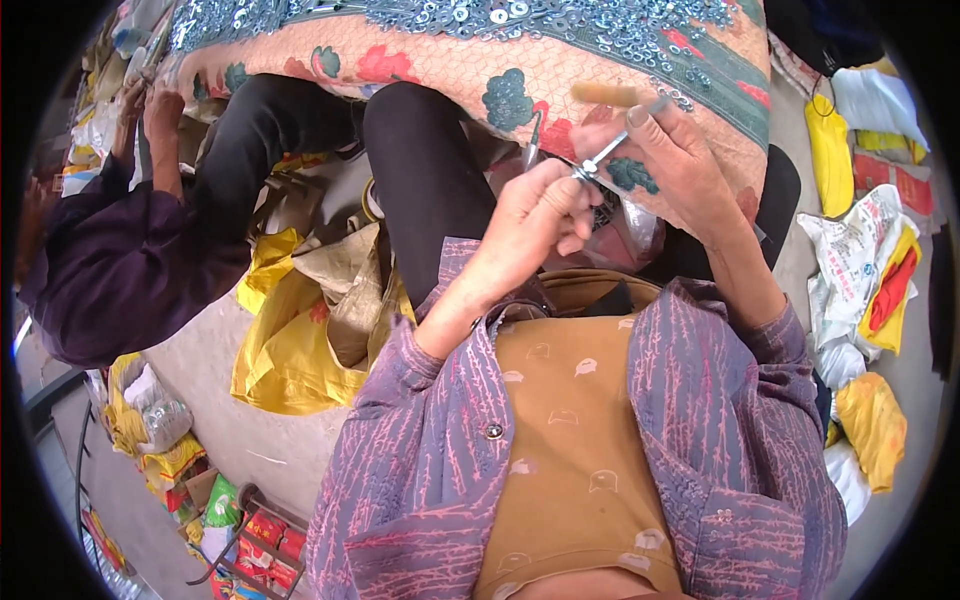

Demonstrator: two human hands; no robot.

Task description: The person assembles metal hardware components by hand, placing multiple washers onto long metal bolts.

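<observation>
My left hand (545,205) is closed around the lower end of a shiny metal bolt (604,154), where a nut and washers (585,172) show at the fingers. Thumb and fingers of my right hand (680,150) pinch the bolt's upper end. A blurred tan piece, like a handle (605,94), shows just beyond the right fingertips; I cannot tell whether that hand also holds it. Close beyond the left hand, a small metal hook (535,135) points up, its lower part hidden. Both hands are above my lap, at the near edge of the cloth-covered table (440,85).
Loose washers and metal parts (470,15) are heaped on the table. A co-worker in dark clothes (130,260) sits at the left. Yellow sacks (300,340) lie on the floor between us. More bags (860,260) are at the right, and a cart with red packages (262,545) stands lower left.
</observation>
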